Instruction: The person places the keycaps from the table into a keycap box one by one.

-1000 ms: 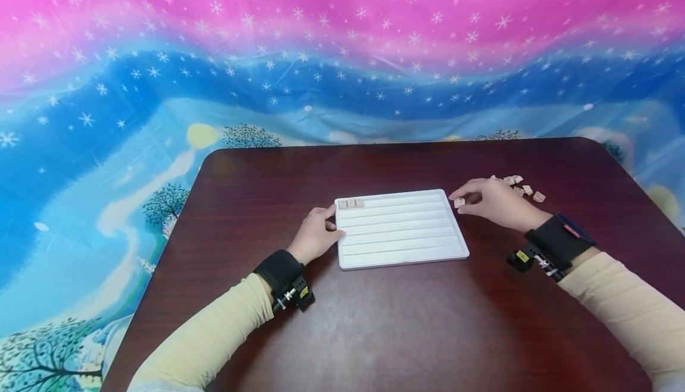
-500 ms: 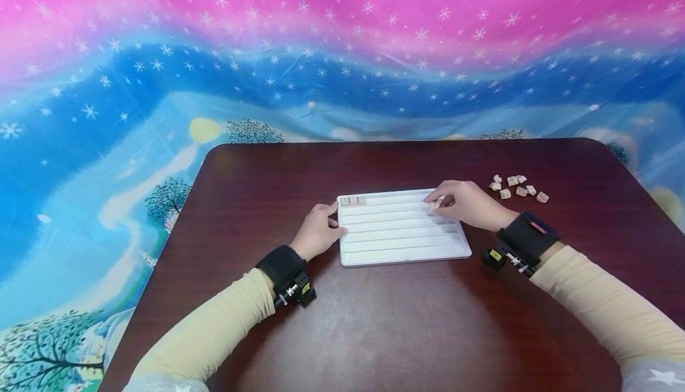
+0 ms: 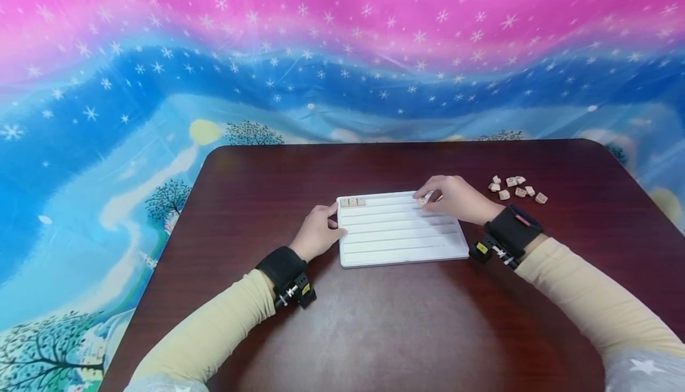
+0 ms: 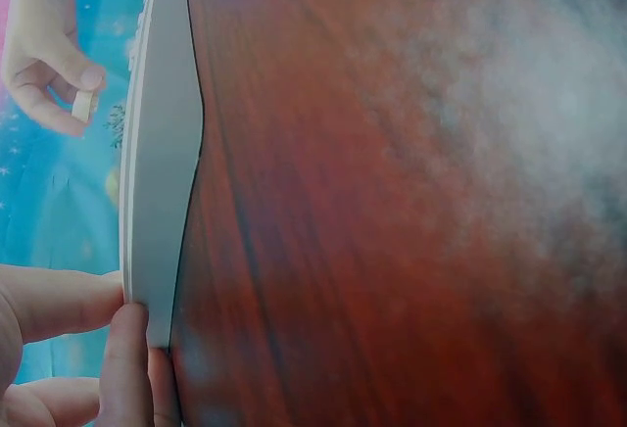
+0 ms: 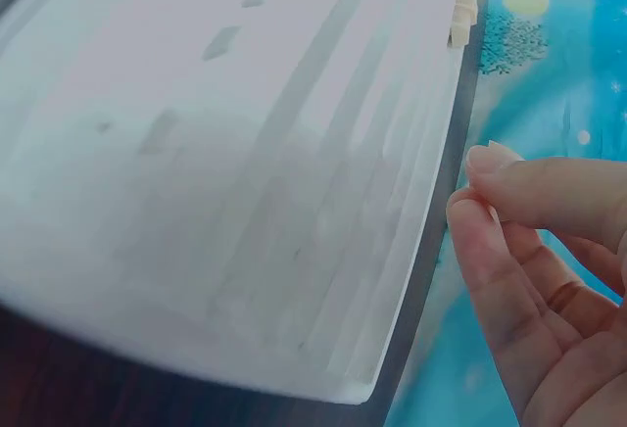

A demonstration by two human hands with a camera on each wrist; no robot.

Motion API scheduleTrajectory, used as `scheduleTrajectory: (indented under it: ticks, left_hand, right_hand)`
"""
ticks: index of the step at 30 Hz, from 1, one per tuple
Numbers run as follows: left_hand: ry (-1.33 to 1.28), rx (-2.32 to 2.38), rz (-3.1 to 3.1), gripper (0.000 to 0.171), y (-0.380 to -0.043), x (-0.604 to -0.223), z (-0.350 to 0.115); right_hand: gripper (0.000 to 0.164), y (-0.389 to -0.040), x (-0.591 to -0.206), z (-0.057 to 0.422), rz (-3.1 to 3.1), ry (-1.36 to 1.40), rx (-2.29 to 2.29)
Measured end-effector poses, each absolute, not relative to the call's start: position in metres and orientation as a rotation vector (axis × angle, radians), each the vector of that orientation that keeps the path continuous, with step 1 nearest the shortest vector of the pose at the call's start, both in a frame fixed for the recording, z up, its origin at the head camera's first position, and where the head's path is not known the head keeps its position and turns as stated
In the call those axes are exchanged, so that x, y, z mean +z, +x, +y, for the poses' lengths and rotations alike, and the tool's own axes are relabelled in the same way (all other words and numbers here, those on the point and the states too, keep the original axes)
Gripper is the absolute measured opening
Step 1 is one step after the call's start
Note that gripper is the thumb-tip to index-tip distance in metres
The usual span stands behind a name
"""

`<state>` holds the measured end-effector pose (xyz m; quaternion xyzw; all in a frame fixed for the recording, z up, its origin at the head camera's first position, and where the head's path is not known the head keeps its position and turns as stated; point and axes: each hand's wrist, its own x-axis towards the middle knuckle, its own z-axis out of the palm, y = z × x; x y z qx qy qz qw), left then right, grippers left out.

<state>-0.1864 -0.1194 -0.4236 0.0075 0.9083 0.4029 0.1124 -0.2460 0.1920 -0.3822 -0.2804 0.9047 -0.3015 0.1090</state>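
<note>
My right hand (image 3: 457, 198) pinches a small beige block with a dark mark (image 3: 421, 201) between thumb and fingertips, over the far right part of a ribbed white tray (image 3: 396, 240). The block also shows as a pale piece (image 4: 85, 106) in the left wrist view, but the fingers mostly hide it in the right wrist view. At the tray's left edge, my left hand (image 3: 316, 234) holds the rim with thumb and fingers. Three similar beige blocks (image 3: 352, 202) sit side by side in the tray's far left corner.
Several loose beige blocks (image 3: 505, 194) lie scattered on the dark red-brown table (image 3: 385, 326), right of the tray. A patterned pink and blue cloth (image 3: 321, 53) hangs behind the table's far edge. Both wrists wear black straps with small cameras.
My right hand has moved left with the pinched block, from beside the tray's right edge to over its far right part. The left hand stays at the tray's left edge.
</note>
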Motion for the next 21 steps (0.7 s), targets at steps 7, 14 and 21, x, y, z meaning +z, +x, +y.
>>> scheduleTrajectory:
  ticks: [7, 14, 21]
  left_hand:
    - [0.022, 1.192, 2.669, 0.071, -0.186, -0.425, -0.119]
    - [0.026, 1.199, 2.660, 0.072, -0.187, -0.425, -0.120]
    - [0.016, 1.187, 2.666, 0.071, -0.187, -0.425, -0.119]
  right_hand:
    - [0.031, -0.253, -0.382, 0.179, 2.650, -0.861, -0.884]
    - [0.031, -0.258, -0.382, 0.167, 2.631, -0.844, -0.885]
    - [0.030, -0.262, -0.380, 0.156, 2.631, -0.859, -0.896]
